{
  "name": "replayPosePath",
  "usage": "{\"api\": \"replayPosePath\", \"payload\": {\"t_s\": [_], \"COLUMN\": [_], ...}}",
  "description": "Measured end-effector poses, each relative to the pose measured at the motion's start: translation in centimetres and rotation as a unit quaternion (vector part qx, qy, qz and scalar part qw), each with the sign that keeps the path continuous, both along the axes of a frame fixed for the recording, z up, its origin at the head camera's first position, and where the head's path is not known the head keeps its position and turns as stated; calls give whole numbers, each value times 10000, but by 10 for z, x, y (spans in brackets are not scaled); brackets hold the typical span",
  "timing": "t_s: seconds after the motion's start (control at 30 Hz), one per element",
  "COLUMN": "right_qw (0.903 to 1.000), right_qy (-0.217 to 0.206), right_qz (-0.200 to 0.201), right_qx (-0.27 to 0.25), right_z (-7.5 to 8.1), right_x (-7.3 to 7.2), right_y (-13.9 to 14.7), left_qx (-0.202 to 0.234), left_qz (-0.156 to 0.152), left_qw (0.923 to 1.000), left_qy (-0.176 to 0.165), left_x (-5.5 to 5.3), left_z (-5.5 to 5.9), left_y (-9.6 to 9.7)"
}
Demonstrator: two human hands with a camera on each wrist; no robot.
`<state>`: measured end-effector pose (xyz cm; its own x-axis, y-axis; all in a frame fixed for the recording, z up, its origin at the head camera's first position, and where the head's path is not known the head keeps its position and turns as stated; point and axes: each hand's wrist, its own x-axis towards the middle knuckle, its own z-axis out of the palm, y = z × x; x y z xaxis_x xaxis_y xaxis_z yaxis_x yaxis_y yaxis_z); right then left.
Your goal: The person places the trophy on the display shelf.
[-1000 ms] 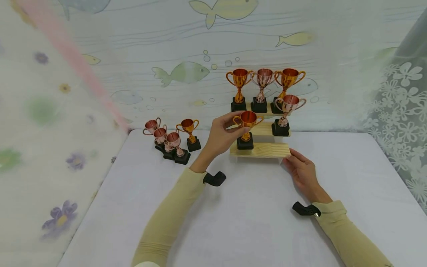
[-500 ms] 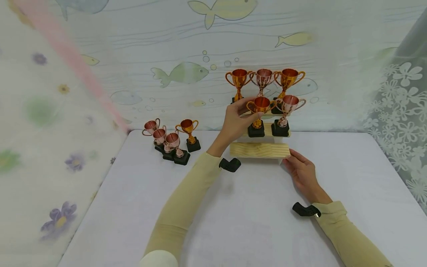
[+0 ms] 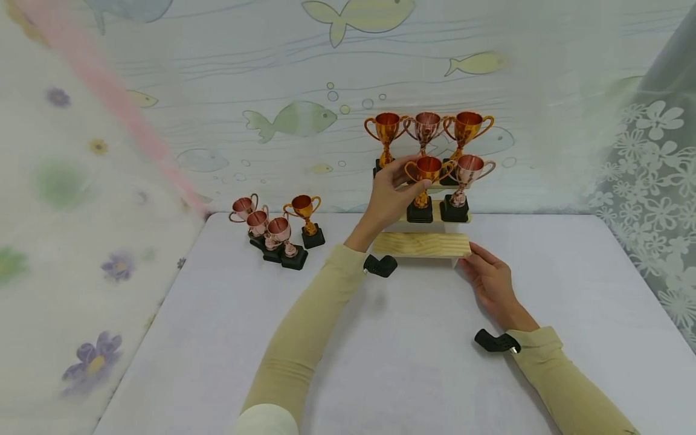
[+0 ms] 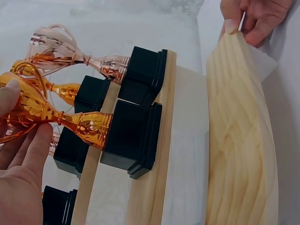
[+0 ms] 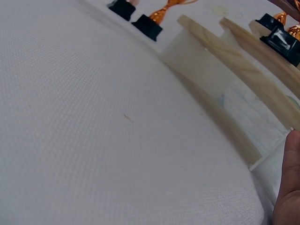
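Observation:
My left hand [image 3: 388,192] grips a gold trophy cup [image 3: 429,169] by its bowl, thumb in front and fingers behind. Its black base [image 4: 131,136] sits on the middle wooden step, close beside a rose-gold trophy [image 3: 469,172]. With fingers and thumb my right hand [image 3: 492,279] holds the right end of the lowest step [image 3: 421,244] of the tiered stand; in the left wrist view its thumb lies at the board's corner. Along the top step stand a gold trophy [image 3: 388,130], a rose-gold one [image 3: 426,128] and another gold one [image 3: 466,128], their bases partly hidden.
Left of the stand, several rose-gold trophies [image 3: 279,229] are clustered on the white tablecloth [image 3: 217,338], with a gold trophy [image 3: 304,208] just apart from them. A fish-patterned curtain [image 3: 217,90] hangs close behind the stand.
My left hand has carried the gold trophy from over the lowest step up and right to the middle step, beside the rose-gold trophy. My right hand has stayed on the stand's end.

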<state>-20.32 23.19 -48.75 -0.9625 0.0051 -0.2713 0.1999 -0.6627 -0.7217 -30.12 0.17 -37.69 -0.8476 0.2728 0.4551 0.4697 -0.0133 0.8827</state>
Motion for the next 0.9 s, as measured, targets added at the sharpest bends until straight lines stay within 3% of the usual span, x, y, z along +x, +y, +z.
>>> {"api": "replayPosePath", "payload": {"t_s": [0.4,0.73,0.9], "right_qw": [10000,10000,10000], "right_qy": [0,71,92], "right_qz": [-20,-8,3], "right_qx": [-64,-48,39], "right_z": [-1,-1,-1], "right_x": [0,1,1], "right_y": [1,-1,-1], "left_qx": [-74,224,283], "left_qz": [39,-15,117], "left_qw": [10000,9997,9992], "left_qy": [-16,-137,-243], "left_x": [-4,-4,0], "left_z": [-2,-4,-6], "left_y": [5,8,5]}}
